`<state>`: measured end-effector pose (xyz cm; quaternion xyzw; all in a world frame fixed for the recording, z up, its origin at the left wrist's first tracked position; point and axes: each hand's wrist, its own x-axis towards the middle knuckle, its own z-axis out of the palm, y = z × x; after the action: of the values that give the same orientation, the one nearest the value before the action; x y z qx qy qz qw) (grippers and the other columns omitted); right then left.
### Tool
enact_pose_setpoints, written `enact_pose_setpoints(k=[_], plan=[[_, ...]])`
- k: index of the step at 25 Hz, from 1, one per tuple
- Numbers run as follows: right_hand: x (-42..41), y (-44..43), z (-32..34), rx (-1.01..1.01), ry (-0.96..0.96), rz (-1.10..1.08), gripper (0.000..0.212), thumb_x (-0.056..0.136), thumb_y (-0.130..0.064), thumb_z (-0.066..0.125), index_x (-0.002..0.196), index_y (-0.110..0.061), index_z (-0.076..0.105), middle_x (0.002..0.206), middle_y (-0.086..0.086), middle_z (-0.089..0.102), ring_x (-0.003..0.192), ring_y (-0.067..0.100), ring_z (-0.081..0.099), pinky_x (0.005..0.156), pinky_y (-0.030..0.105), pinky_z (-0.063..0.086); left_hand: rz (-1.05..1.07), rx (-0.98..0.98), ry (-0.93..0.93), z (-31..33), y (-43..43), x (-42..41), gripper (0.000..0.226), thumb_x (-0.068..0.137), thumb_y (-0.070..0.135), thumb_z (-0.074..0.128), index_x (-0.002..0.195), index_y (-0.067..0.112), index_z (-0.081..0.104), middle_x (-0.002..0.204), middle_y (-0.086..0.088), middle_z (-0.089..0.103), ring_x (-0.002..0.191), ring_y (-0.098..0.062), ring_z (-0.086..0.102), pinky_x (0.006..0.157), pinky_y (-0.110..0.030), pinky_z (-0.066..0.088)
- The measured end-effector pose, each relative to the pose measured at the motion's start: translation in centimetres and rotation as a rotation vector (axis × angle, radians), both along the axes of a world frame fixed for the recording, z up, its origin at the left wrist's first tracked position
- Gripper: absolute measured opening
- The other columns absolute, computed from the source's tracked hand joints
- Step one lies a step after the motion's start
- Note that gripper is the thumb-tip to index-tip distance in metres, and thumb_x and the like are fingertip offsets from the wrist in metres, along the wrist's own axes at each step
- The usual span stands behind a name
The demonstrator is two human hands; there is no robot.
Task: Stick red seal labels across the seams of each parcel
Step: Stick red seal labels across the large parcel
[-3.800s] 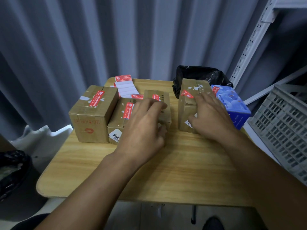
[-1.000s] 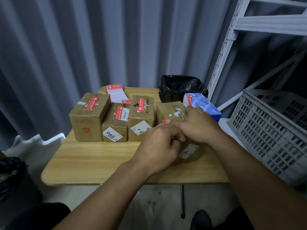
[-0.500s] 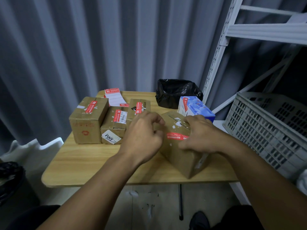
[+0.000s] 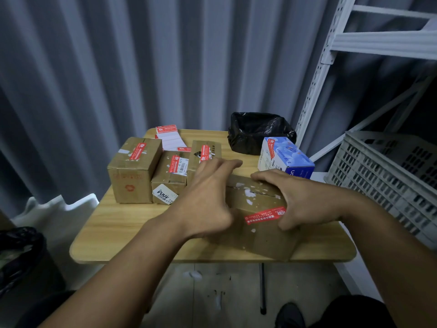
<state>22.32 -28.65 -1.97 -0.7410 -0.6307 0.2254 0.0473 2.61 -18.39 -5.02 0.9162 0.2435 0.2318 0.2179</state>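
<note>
A brown cardboard parcel (image 4: 260, 235) lies tilted at the table's front right, with a red seal label (image 4: 264, 216) across its near edge. My right hand (image 4: 305, 200) grips the parcel, fingers over its far top edge and thumb on the label's right end. My left hand (image 4: 208, 197) is at the parcel's left end, blurred, with its fingers stretched out. Three more parcels stand in a row at the back left: a large one (image 4: 134, 171), a lower one (image 4: 170, 178) and a narrow one (image 4: 205, 151), each bearing a red label. A strip of red labels (image 4: 168, 136) lies behind them.
The wooden table (image 4: 132, 228) also carries a blue-and-white carton (image 4: 286, 157) with a red label and a black plastic bag (image 4: 257, 131) at the back right. A grey crate (image 4: 387, 176) and a white shelf rack (image 4: 331, 48) stand to the right. Another black bag (image 4: 16, 252) sits low left.
The parcel has been tipped and turned nearer the front edge. My left hand has opened and spread out. My right thumb now lies on the label's end.
</note>
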Motion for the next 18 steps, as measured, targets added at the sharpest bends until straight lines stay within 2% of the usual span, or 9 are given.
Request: enact_pose_setpoints(k=[2, 4, 6, 9, 12, 15, 18], plan=[[-0.1, 0.8, -0.3, 0.012, 0.001, 0.043, 0.107, 0.069, -0.017, 0.081, 0.154, -0.032, 0.018, 0.14, -0.018, 0.031, 0.12, 0.003, 0.044, 0.092, 0.014, 0.044, -0.036, 0.017, 0.092, -0.2, 0.4, 0.1, 0.097, 0.076, 0.018, 0.074, 0.157, 0.02, 0.02, 0.153, 0.004, 0.029, 0.14, -0.011, 0.021, 0.108, -0.015, 0.019], [-0.2, 1.6, -0.5, 0.028, 0.004, 0.076, 0.109, 0.066, -0.02, 0.081, 0.154, -0.031, 0.018, 0.142, -0.017, 0.031, 0.122, 0.005, 0.044, 0.1, 0.021, 0.045, -0.058, 0.009, 0.191, -0.4, 0.7, 0.2, 0.105, 0.079, 0.021, 0.073, 0.16, 0.018, 0.006, 0.162, 0.001, 0.018, 0.147, -0.01, 0.012, 0.107, -0.013, 0.009], [-0.1, 2.2, -0.6, 0.045, -0.006, 0.11, 0.109, 0.061, -0.025, 0.078, 0.153, -0.03, 0.021, 0.144, -0.016, 0.033, 0.126, 0.007, 0.044, 0.106, 0.028, 0.043, -0.066, 0.034, 0.259, -0.7, 0.9, 0.3, 0.106, 0.082, 0.025, 0.071, 0.16, 0.018, 0.0, 0.167, -0.001, 0.009, 0.151, -0.01, 0.005, 0.111, -0.015, 0.004], [0.1, 2.5, -0.7, 0.087, 0.004, 0.151, 0.105, 0.054, -0.032, 0.07, 0.15, -0.033, 0.027, 0.143, -0.015, 0.038, 0.128, 0.008, 0.044, 0.11, 0.03, 0.04, -0.061, 0.132, 0.348, -0.7, 1.5, 0.5, 0.097, 0.082, 0.029, 0.067, 0.159, 0.025, 0.009, 0.167, -0.003, 0.012, 0.152, -0.014, 0.007, 0.121, -0.033, 0.008], [0.1, 2.2, -0.9, 0.126, 0.004, 0.176, 0.102, 0.054, -0.031, 0.066, 0.15, -0.036, 0.031, 0.144, -0.018, 0.037, 0.134, 0.003, 0.036, 0.115, 0.025, 0.03, -0.025, 0.181, 0.399, -0.2, 1.7, 0.7, 0.089, 0.082, 0.032, 0.066, 0.157, 0.034, 0.017, 0.164, -0.002, 0.019, 0.148, -0.019, 0.015, 0.116, -0.044, 0.015], [0.4, 1.7, -1.4, 0.173, 0.019, 0.129, 0.096, 0.058, -0.027, 0.069, 0.148, -0.036, 0.036, 0.146, -0.017, 0.036, 0.137, 0.004, 0.034, 0.116, 0.028, 0.03, 0.006, 0.213, 0.414, 0.0, 1.6, 0.8, 0.084, 0.081, 0.039, 0.066, 0.154, 0.035, 0.024, 0.154, 0.001, 0.032, 0.139, -0.022, 0.023, 0.11, -0.045, 0.021], [0.7, 1.2, -1.9, 0.22, 0.025, 0.051, 0.086, 0.061, -0.019, 0.072, 0.143, -0.031, 0.046, 0.14, -0.014, 0.042, 0.129, 0.006, 0.042, 0.111, 0.029, 0.037, 0.033, 0.152, 0.412, 0.1, 1.6, 0.9, 0.077, 0.078, 0.046, 0.069, 0.146, 0.03, 0.035, 0.138, -0.002, 0.037, 0.129, -0.023, 0.028, 0.108, -0.04, 0.026]])
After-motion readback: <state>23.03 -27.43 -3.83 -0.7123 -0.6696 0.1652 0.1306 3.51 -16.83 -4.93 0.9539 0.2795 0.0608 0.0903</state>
